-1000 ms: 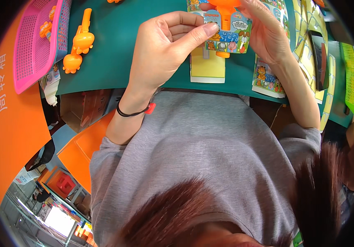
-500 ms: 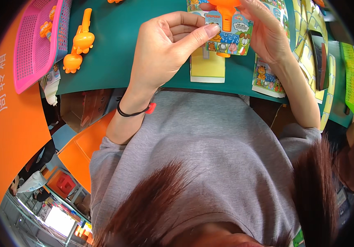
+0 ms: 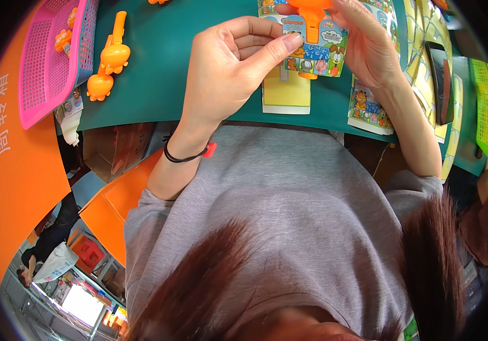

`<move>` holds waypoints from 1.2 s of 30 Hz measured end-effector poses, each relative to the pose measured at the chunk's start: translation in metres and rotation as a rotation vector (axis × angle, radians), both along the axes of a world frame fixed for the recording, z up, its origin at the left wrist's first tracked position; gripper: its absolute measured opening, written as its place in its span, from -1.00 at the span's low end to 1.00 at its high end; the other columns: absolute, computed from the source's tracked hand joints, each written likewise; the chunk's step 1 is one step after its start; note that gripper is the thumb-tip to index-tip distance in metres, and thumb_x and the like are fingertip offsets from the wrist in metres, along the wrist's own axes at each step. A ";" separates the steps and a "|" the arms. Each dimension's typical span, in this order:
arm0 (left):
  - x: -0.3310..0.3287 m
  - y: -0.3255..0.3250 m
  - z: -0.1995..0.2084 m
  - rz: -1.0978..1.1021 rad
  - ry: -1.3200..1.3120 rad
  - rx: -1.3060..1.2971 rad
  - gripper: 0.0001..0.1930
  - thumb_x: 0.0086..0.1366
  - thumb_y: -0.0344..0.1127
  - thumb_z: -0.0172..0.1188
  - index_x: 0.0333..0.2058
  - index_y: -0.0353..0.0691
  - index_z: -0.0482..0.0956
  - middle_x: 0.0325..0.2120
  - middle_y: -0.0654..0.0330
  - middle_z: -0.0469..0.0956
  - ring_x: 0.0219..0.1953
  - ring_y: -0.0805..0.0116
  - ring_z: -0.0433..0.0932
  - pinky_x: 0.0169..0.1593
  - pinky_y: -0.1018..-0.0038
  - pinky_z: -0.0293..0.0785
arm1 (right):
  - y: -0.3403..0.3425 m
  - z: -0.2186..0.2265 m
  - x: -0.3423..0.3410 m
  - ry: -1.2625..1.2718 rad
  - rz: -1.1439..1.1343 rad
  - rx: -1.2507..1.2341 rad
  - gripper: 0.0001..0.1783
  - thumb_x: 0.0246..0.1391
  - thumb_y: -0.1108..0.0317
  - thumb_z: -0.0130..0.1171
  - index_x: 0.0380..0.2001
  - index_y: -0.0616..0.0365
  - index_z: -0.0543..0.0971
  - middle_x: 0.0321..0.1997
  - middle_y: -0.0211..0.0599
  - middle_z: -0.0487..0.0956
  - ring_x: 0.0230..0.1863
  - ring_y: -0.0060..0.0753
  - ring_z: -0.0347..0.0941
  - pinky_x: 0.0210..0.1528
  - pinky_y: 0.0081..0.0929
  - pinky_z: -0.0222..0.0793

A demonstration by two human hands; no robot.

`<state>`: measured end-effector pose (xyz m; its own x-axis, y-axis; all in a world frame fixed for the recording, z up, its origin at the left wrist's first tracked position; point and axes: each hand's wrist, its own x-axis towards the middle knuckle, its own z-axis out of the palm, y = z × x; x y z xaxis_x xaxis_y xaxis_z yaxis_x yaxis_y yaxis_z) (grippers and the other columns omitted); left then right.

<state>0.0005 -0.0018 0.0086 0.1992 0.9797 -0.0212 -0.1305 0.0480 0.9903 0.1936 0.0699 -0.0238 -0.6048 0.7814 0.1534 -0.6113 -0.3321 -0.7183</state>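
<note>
Shifted since a second ago: at lower left, a distant person [image 3: 56, 230] has come further into view beside a white bag [image 3: 55, 263], and the printed card [image 3: 316, 53] between the hands has turned slightly. From left to right, I see through my head camera an orange panel [image 3: 28, 199], then a pink mesh basket [image 3: 42, 77] with small orange figures [image 3: 63, 41] inside. Just right of it, two orange toys [image 3: 114, 55] lie close together on the green table [image 3: 153, 85]. The left hand [image 3: 221, 65], wearing a black wristband [image 3: 182, 157] with a red piece, pinches the card's left edge, thumb in front. The card is at upper centre, in view over a yellow sheet [image 3: 286, 98]. Another orange toy [image 3: 312, 20] overlaps the card's upper middle; an orange tip shows beneath its lower edge. The right hand [image 3: 370, 54] curves around the right side of toy and card; its grip is partly hidden and cut off above, so I cannot tell how it closes. Below its wrist lies a second printed card [image 3: 366, 108]. Farther right are yellow patterned sheets [image 3: 417, 42], a dark flat object [image 3: 439, 82] and a bright green basket [image 3: 484, 102].
</note>
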 end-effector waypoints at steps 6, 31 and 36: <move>-0.002 0.000 -0.002 0.019 0.019 -0.004 -0.81 0.22 -0.45 0.34 -0.27 -0.48 0.60 -0.35 0.06 0.68 -0.29 0.45 0.67 -0.19 0.60 0.61 | -0.024 0.042 -0.004 -0.334 -0.174 -0.169 -0.36 0.27 0.19 0.10 0.32 0.19 0.22 0.16 -0.09 0.49 0.13 -0.27 0.50 0.14 -0.33 0.50; 0.010 -0.002 -0.001 0.175 0.075 0.185 -0.23 0.00 -0.53 0.51 0.13 -0.40 0.21 -0.28 -0.09 0.65 -0.25 0.28 0.69 -0.18 0.49 0.64 | -0.047 0.051 -0.019 -0.270 -0.251 -0.093 -0.39 0.26 0.37 0.15 0.30 0.17 0.18 0.17 -0.04 0.44 0.25 -0.20 0.38 0.24 -0.33 0.36; -0.006 0.008 0.022 0.071 0.318 0.014 -0.06 0.05 -0.37 0.52 0.28 -0.33 0.05 -0.36 0.10 0.63 -0.33 0.53 0.61 -0.26 0.66 0.50 | -0.038 0.049 -0.002 -0.494 -0.262 0.224 -0.36 0.17 0.27 0.29 0.22 0.20 0.26 0.22 -0.05 0.40 0.19 -0.21 0.41 0.19 -0.34 0.37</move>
